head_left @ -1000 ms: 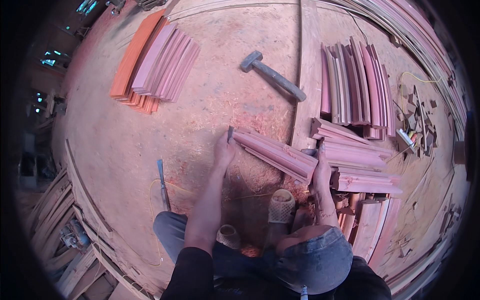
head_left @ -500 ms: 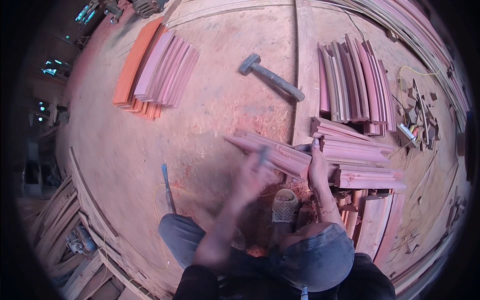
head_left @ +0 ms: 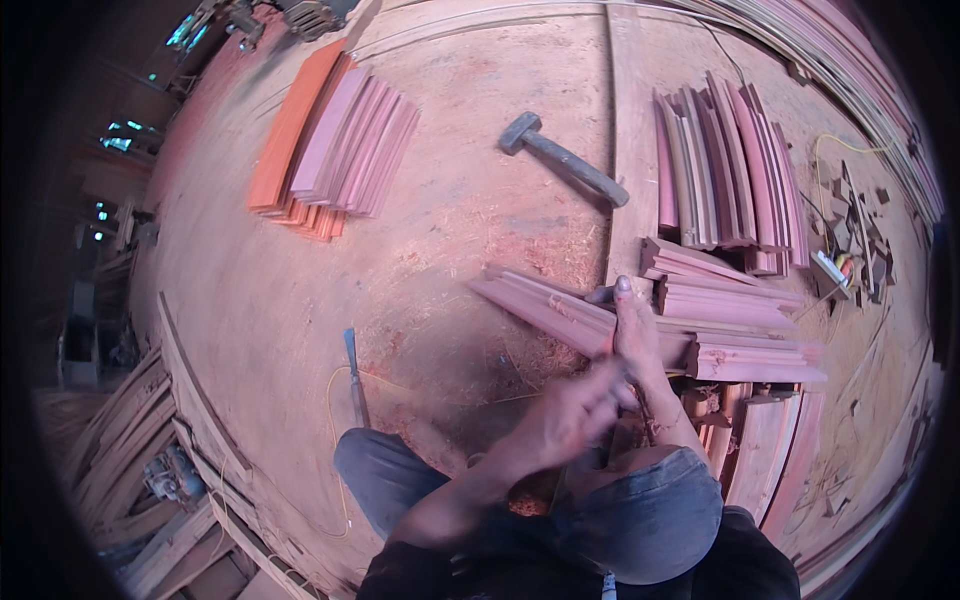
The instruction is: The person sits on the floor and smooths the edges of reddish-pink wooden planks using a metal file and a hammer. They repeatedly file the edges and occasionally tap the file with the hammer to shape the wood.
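My right hand is wrapped round one end of a pinkish moulded wood strip, thumb on top. The strip slants away to the left, with curled shavings on its face. Close to the strip's near end, my left hand is closed and smeared by motion. What it grips is small and dark and mostly hidden. A chisel with a bluish blade lies on the floor left of my legs. Farther off, a hammer with a heavy head rests on the floor.
Stacked moulding strips lie just right of my hands, with more mouldings behind them. Orange and pink boards form a stack at far left. Wood offcuts are scattered at right. A thin yellow cord runs near the chisel.
My left hand has moved from over the middle of the strip toward me and rightward, to its near end. My right hand still holds the strip. The whole view has shifted slightly.
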Available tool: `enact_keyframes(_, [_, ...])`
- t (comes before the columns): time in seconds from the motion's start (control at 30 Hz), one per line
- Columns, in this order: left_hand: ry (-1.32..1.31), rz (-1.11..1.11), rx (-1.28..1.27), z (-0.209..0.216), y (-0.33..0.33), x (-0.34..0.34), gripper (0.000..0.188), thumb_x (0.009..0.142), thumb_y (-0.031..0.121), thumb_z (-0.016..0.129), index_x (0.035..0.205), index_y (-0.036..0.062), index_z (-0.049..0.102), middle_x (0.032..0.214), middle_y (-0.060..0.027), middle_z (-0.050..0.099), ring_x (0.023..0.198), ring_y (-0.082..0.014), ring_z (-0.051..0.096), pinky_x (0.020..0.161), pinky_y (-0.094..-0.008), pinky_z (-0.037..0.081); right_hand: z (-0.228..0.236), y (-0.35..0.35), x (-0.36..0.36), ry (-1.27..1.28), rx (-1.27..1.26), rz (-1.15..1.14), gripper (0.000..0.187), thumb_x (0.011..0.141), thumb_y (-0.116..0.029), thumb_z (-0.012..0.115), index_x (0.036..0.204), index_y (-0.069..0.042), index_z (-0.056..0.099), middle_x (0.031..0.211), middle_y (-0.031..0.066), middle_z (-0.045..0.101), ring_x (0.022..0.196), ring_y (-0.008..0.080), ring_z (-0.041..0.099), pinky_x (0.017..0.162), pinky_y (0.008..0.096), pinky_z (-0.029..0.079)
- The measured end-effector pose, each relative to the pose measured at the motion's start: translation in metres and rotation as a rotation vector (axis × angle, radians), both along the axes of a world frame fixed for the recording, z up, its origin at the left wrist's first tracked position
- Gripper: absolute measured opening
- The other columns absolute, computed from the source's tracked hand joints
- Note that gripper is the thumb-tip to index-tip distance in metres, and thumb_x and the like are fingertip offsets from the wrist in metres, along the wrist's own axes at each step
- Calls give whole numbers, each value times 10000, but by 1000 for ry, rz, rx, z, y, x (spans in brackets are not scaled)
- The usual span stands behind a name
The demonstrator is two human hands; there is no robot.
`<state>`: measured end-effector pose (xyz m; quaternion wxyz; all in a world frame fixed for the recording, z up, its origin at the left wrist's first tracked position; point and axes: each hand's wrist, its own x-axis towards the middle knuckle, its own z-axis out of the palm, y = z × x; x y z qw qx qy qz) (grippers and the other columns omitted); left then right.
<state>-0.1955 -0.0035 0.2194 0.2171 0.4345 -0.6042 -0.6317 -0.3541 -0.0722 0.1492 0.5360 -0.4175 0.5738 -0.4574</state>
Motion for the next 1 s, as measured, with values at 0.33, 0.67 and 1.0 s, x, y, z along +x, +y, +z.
enact_keyframes(0.33, [-130,647,160,-153,-87,127,338,1047,135,492,1357,23,566,961,-125,728,665,-176,696,580,-315,568,2,-5,-11,50,-9,63,695,1135,-516,363,976,46,740,898,108,728,897,179,657,888,342,506])
enact_keyframes(0.67, [131,-13,-346,-13,-2,-14,380,1047,223,561,1374,35,612,943,-132,756,801,-219,737,747,-360,591,1,-10,-8,80,-93,142,645,1134,-488,394,992,42,732,924,91,733,927,165,655,900,331,502])
enact_keyframes(1.0, [-303,629,152,-211,-93,183,231,1011,104,505,1181,11,632,990,-125,738,755,-169,717,657,-337,585,-19,-4,-23,46,-77,213,515,1132,-367,446,980,30,736,934,65,743,928,143,643,899,329,499])
